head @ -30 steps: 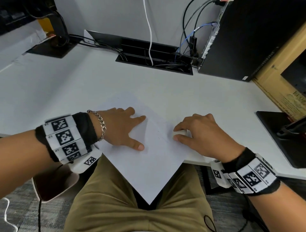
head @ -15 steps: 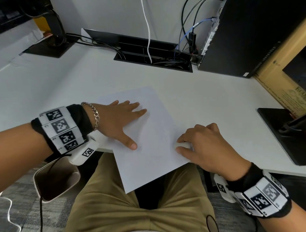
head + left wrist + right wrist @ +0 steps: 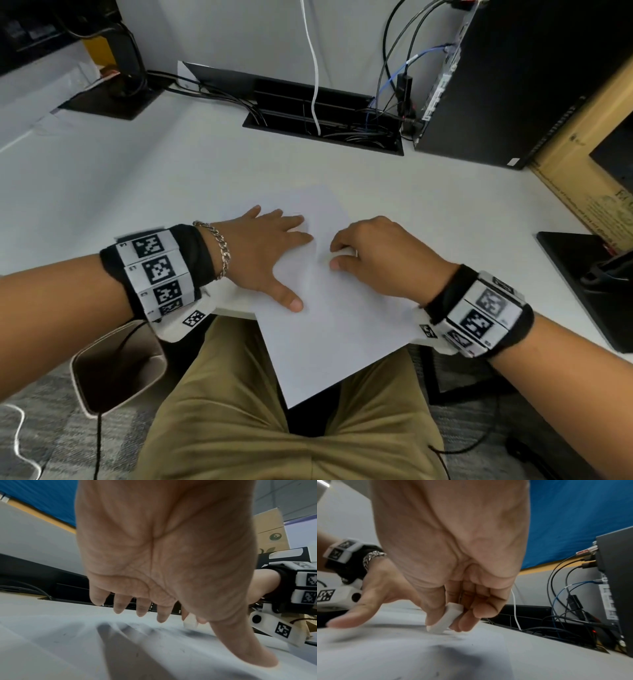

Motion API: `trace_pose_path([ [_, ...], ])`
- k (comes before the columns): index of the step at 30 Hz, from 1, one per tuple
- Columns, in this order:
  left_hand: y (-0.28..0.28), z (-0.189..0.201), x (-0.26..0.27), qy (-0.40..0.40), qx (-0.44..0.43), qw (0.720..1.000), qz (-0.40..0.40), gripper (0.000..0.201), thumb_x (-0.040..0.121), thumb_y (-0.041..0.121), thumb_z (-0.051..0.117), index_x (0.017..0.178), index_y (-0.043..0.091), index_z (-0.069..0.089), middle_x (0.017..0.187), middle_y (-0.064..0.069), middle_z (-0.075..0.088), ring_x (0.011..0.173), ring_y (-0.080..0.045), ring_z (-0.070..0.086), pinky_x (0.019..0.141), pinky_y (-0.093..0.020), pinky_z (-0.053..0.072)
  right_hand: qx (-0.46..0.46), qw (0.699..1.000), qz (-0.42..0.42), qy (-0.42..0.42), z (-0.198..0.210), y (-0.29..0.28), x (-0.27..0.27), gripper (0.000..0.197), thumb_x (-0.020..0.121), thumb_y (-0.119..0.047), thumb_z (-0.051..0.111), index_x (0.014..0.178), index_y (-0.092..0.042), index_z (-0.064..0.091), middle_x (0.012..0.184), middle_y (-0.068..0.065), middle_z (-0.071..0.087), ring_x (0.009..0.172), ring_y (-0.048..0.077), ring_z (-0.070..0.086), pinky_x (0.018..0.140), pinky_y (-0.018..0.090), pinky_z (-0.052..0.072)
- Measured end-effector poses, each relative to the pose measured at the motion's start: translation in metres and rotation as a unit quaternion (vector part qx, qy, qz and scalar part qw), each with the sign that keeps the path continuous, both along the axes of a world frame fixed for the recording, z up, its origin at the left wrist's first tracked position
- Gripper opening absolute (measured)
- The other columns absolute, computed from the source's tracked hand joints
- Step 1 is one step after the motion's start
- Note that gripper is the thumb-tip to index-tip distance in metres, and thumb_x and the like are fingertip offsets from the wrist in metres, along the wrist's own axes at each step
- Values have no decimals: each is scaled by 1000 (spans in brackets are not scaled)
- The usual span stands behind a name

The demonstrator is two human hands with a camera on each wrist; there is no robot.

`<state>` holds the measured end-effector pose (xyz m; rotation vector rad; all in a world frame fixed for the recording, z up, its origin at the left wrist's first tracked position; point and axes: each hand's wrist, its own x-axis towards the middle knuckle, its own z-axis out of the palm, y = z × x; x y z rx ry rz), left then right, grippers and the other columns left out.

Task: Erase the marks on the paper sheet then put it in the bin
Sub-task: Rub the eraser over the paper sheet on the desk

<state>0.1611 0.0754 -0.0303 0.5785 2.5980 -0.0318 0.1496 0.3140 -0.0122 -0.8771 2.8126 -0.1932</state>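
I see the white tabletop [image 3: 144, 178] carrying the paper sheet [image 3: 329, 329], whose near corner overhangs the tabletop's front edge above my lap. The bin [image 3: 113, 373] stands on the floor left of the sheet. My left hand [image 3: 263, 253] presses flat on the sheet, fingers spread straight. Just right of it, my right hand [image 3: 383, 260] pinches a white eraser [image 3: 447, 619], its tip touching the sheet.
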Motion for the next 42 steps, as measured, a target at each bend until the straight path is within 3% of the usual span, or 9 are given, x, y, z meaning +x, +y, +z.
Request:
trace_pose_path([
  [4,4,-2,-10,-26,6,1000,1,129,65,101,55,161,51,-14,172,12,-20,161,-27,-14,127,-55,-10,12,1000,8,5,-4,-11,-15,30,98,-41,64,122,-25,69,118,0,67,110,23,61,89,37,51],
  [10,2,-7,-14,-38,7,999,8,132,61,97,65,160,55,-12,173,12,-17,161,-30,-9,127,-64,6,27,999,22,12,-13,-22,-11,30,98,-41,62,119,-21,68,114,1,65,106,25,61,86,37,50],
  [13,2,-8,-13,-33,2,999,8,133,61,97,64,162,53,-11,173,12,-17,161,-28,-9,127,-63,2,28,998,52,11,-12,-23,-4,30,98,-40,61,119,-19,67,114,0,64,103,24,61,84,38,51],
  [18,4,-6,-13,-20,-17,1000,2,134,59,102,58,162,51,-13,173,11,-17,162,-28,-7,126,-63,-6,57,997,20,45,-5,-23,-14,31,98,-43,59,118,-22,69,112,-1,65,105,26,62,84,40,53],
  [22,4,-4,-11,-18,-21,1000,-1,130,61,101,57,161,52,-11,174,10,-17,162,-28,-7,126,-64,-6,63,994,77,33,-8,-30,2,28,98,-42,59,114,-20,69,111,-2,66,102,23,63,83,38,51],
  [27,5,-2,-10,-20,-36,999,1,134,61,102,55,162,49,-15,173,10,-20,162,-28,-7,125,-65,-6,85,992,43,83,-3,-21,-15,32,99,-44,56,115,-21,71,108,-2,68,102,23,64,87,35,43],
  [32,6,-2,-10,-20,-38,999,4,134,61,102,55,162,49,-15,173,11,-20,162,-27,-8,126,-64,-6,93,987,98,86,-9,-25,0,27,98,-44,55,104,-22,70,99,-5,64,93,20,62,79,32,34],
  [37,6,-2,-11,-20,-42,999,0,134,60,104,53,161,49,-17,173,11,-20,162,-28,-8,125,-66,-5,88,990,51,99,-5,-19,-15,29,98,-45,54,107,-23,71,102,-4,67,100,21,63,81,32,31],
  [42,5,-2,-10,-21,-38,999,4,134,60,103,55,161,50,-16,173,12,-21,162,-26,-9,125,-65,-6,98,986,95,93,-12,-23,5,27,98,-44,53,99,-23,70,96,-7,64,94,19,61,82,34,37],
])
